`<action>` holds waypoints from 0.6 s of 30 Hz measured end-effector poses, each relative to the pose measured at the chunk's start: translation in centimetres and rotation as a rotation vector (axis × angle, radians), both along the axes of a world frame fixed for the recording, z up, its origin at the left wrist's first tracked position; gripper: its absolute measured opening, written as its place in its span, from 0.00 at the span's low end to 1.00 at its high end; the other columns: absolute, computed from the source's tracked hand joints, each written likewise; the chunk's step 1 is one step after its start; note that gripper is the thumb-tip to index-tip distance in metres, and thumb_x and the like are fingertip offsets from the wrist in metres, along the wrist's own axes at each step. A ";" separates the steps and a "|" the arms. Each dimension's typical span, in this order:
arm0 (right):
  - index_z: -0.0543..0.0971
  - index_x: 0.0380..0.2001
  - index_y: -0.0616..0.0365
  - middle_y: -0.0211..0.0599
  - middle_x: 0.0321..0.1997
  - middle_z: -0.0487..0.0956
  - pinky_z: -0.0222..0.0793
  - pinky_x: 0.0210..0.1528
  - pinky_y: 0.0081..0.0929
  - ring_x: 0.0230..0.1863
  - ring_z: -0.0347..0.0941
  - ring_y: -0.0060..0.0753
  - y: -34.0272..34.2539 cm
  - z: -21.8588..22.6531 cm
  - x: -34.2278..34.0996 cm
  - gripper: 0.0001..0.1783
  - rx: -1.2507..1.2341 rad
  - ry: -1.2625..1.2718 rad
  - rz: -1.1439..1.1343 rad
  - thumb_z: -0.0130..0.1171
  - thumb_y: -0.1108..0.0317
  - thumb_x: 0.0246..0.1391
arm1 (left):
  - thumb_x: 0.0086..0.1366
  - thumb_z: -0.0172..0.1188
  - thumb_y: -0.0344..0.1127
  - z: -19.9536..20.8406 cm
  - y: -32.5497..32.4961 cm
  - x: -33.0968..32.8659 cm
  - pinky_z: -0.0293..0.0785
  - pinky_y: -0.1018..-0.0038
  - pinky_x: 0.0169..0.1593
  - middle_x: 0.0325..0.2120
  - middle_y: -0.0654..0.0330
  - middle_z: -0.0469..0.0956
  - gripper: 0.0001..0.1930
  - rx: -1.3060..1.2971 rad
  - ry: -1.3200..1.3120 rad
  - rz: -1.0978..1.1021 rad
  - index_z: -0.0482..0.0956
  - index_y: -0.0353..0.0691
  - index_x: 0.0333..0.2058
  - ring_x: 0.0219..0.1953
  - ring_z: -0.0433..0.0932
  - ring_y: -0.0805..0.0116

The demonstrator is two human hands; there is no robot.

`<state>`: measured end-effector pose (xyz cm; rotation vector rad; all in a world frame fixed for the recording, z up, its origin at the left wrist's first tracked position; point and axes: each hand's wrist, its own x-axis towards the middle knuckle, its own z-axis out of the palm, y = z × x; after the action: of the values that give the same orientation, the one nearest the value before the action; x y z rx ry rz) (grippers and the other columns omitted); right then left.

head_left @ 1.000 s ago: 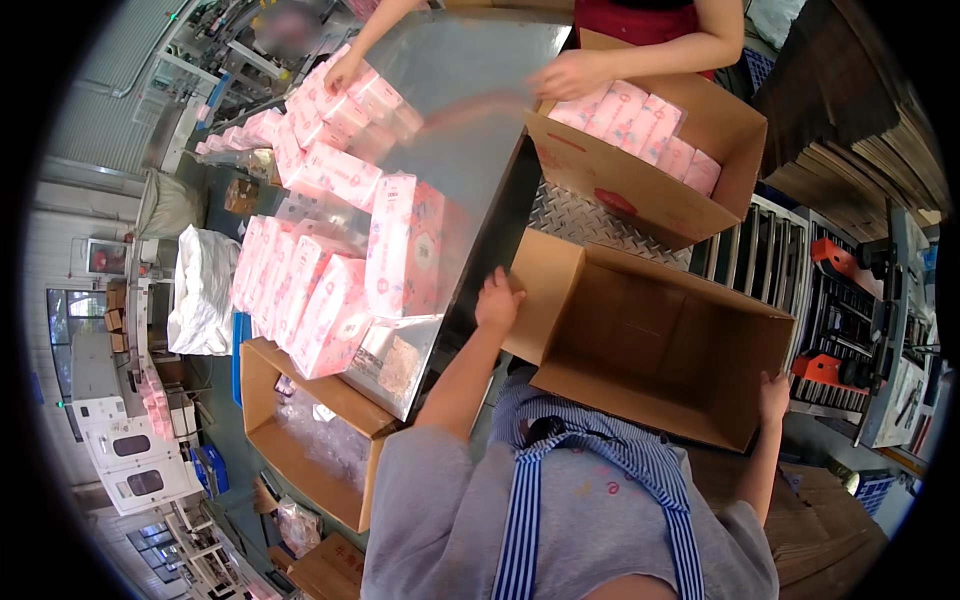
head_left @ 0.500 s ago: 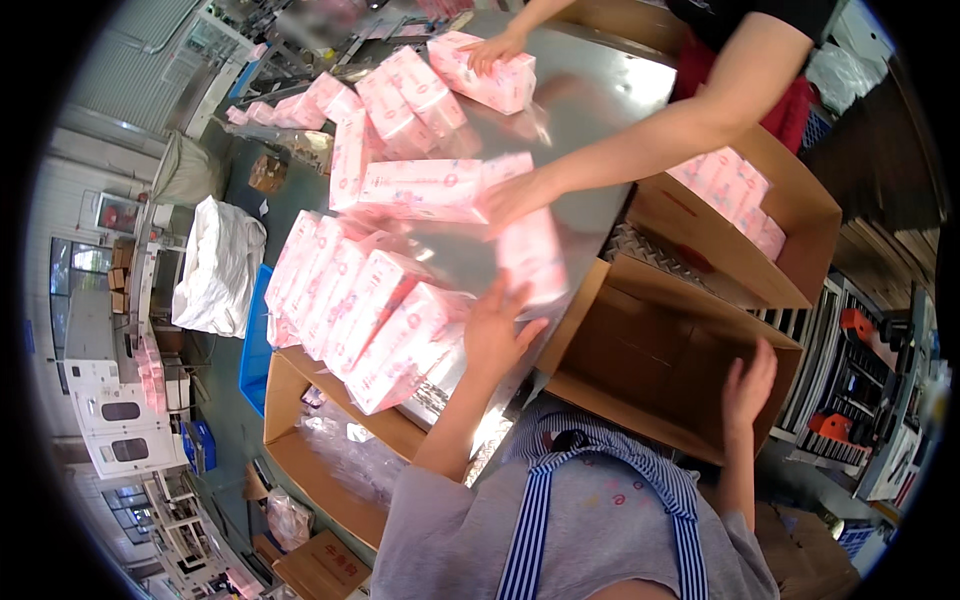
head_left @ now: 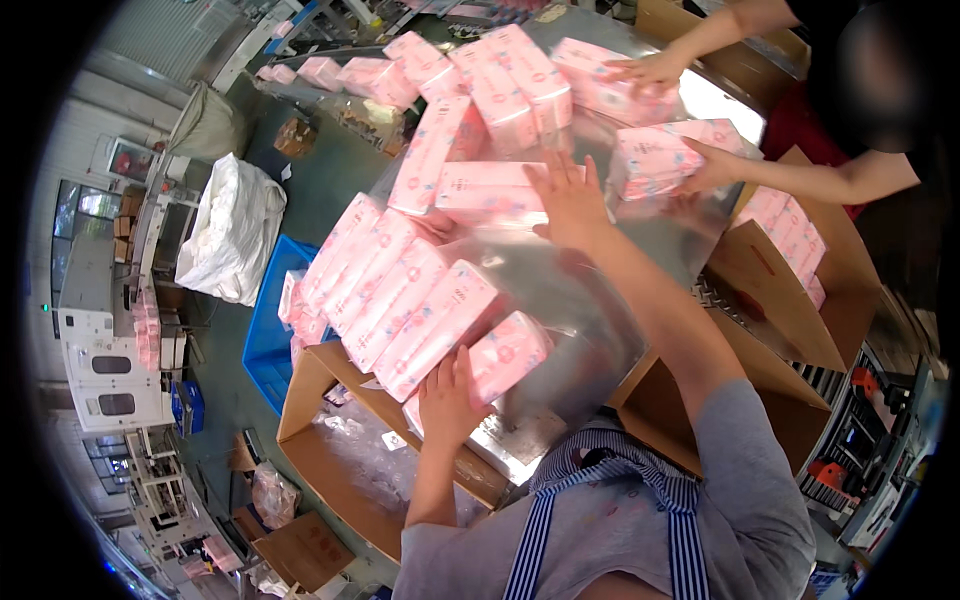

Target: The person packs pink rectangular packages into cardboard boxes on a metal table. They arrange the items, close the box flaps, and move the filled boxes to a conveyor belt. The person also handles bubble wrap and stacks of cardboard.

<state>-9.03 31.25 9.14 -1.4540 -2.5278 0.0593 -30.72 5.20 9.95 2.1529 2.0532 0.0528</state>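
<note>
My left hand [head_left: 448, 400] lies across the nearest pink tissue pack [head_left: 508, 355], with fingers along its far side and thumb at its near side. That pack sits against a slanting row of similar packs [head_left: 390, 285] on the metal table [head_left: 585, 320]. Farther off, my right hand [head_left: 572, 205] reaches over the table, fingers spread on the end of a pack lying crosswise [head_left: 488, 192]. On the right, a co-worker's hand [head_left: 712, 165] grips another pack [head_left: 650, 160]; the co-worker's other hand [head_left: 650, 72] rests on a pack at the back [head_left: 600, 80].
An open cardboard box [head_left: 680, 420] stands by my right side; beyond it, another box [head_left: 790, 290] holds pink packs. At the left are a carton of clear plastic [head_left: 300, 410] and a blue crate [head_left: 262, 335]. More packs [head_left: 375, 80] line the conveyor at the back.
My left hand has moved left onto the nearest pack of the row. My right hand has left the open box and reached the crosswise pack. The co-worker's near hand has drawn back right.
</note>
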 end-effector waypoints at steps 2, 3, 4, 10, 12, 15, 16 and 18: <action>0.54 0.64 0.54 0.46 0.63 0.59 0.48 0.65 0.51 0.65 0.53 0.49 1.6 -2.2 -0.4 0.50 -0.084 -0.104 -0.043 0.67 0.55 0.38 | 0.35 0.72 0.44 -0.3 -1.0 0.4 0.69 0.60 0.50 0.47 0.50 0.70 0.52 0.024 0.062 0.077 0.58 0.40 0.61 0.49 0.71 0.52; 0.54 0.65 0.55 0.46 0.61 0.61 0.50 0.63 0.51 0.63 0.55 0.49 1.1 -2.7 0.0 0.52 -0.153 -0.102 -0.066 0.67 0.54 0.38 | 0.35 0.71 0.45 -0.3 -0.6 0.7 0.71 0.60 0.46 0.40 0.51 0.72 0.50 -0.009 0.084 0.123 0.60 0.41 0.60 0.44 0.73 0.53; 0.53 0.65 0.55 0.46 0.58 0.62 0.52 0.61 0.50 0.61 0.57 0.49 0.0 -1.8 0.3 0.53 -0.228 -0.101 -0.074 0.67 0.53 0.37 | 0.35 0.71 0.44 -0.2 -0.8 0.6 0.72 0.61 0.45 0.39 0.52 0.72 0.50 -0.070 0.041 0.142 0.60 0.41 0.60 0.43 0.74 0.54; 0.51 0.65 0.58 0.48 0.50 0.67 0.60 0.53 0.46 0.53 0.63 0.50 -10.2 -1.6 9.5 0.57 -0.259 -0.146 -0.193 0.67 0.46 0.35 | 0.38 0.68 0.40 -0.4 1.8 3.6 0.59 0.53 0.58 0.47 0.52 0.70 0.41 -0.113 -0.232 -0.305 0.66 0.43 0.56 0.52 0.68 0.54; 0.50 0.65 0.59 0.50 0.51 0.67 0.61 0.54 0.45 0.54 0.62 0.53 -13.2 0.2 12.2 0.58 -0.394 -0.164 -0.174 0.67 0.44 0.36 | 0.39 0.68 0.39 -0.4 3.3 6.1 0.57 0.50 0.58 0.50 0.54 0.68 0.41 0.034 -0.249 -0.493 0.66 0.47 0.57 0.54 0.67 0.54; 0.51 0.65 0.60 0.52 0.55 0.66 0.60 0.57 0.42 0.57 0.62 0.54 -15.1 1.1 15.3 0.55 -0.717 0.037 -0.169 0.65 0.45 0.41 | 0.43 0.66 0.37 -2.3 3.2 9.5 0.54 0.49 0.60 0.53 0.53 0.67 0.39 0.204 -0.175 -0.274 0.65 0.47 0.58 0.56 0.65 0.54; 0.51 0.65 0.60 0.51 0.57 0.66 0.60 0.58 0.40 0.59 0.61 0.52 -14.8 -1.1 16.2 0.53 -0.791 0.226 -0.172 0.64 0.46 0.43 | 0.45 0.65 0.36 -3.6 2.6 10.3 0.54 0.49 0.60 0.54 0.53 0.66 0.38 0.250 -0.130 -0.128 0.65 0.46 0.58 0.57 0.64 0.54; 0.53 0.65 0.61 0.50 0.60 0.65 0.58 0.60 0.36 0.60 0.62 0.47 -13.8 -4.0 16.8 0.49 -1.050 0.625 -0.205 0.63 0.48 0.46 | 0.60 0.57 0.39 -6.1 1.5 11.3 0.55 0.58 0.62 0.57 0.52 0.64 0.32 0.172 -0.864 0.378 0.59 0.40 0.62 0.57 0.64 0.58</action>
<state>7.75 17.49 5.15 -1.5809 -1.8035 1.6967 -19.45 6.66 3.82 1.3675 1.8755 1.0303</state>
